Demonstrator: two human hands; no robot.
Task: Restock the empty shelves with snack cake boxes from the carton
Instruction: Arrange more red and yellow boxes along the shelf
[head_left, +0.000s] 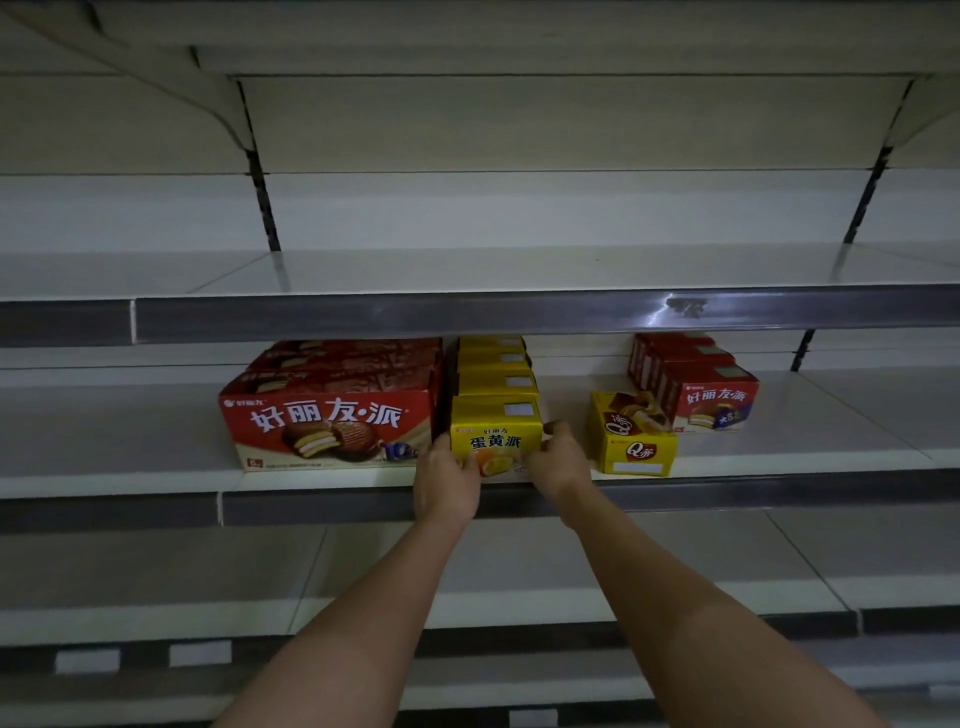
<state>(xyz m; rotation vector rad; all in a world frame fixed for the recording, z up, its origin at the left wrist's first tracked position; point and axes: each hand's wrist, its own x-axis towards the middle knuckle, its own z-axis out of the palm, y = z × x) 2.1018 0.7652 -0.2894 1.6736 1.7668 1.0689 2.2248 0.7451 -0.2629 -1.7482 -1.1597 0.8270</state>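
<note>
At the centre of the frame both hands hold the front yellow box (496, 434), which stands on the middle shelf (130, 480) at its front edge. The left hand (447, 483) grips the box's left side with fingers curled round it; the right hand (558, 462) grips the right side, fingertips hooked over the upper right corner. Behind this box a row of like yellow boxes (496, 364) runs back. Touching or just beside them on the left stand big red boxes (332, 415). To the right, apart from the held box, stands a tilted Q box (631, 436), with small red boxes (706, 389) behind it at the right. The upper shelf (467, 270) spans the frame above.
</note>
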